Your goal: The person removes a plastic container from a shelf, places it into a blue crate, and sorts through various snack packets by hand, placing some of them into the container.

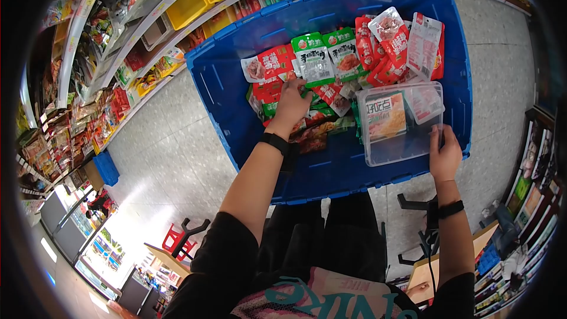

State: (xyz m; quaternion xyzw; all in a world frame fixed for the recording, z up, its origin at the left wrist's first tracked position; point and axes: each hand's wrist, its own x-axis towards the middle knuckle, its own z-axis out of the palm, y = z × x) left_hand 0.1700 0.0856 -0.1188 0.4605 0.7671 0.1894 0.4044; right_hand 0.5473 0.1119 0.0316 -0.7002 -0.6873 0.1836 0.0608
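"While the left hand [292, 103] lies on the snack packets [378, 53] in the blue crate [331, 186], is it gripping?"

"Fingers bent on a red packet [267, 91]; I cannot tell. The right hand [444, 155] clasps the clear box [396, 147] over the crate's right side. Its orange packet [387, 116] and the green packets [316, 59] show Chinese characters; the shirt [331, 301] reads NIKE."

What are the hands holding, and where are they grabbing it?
The right hand holds the clear plastic box by its near right corner. The left hand lies on the snack packets in the blue crate; a grip cannot be told.
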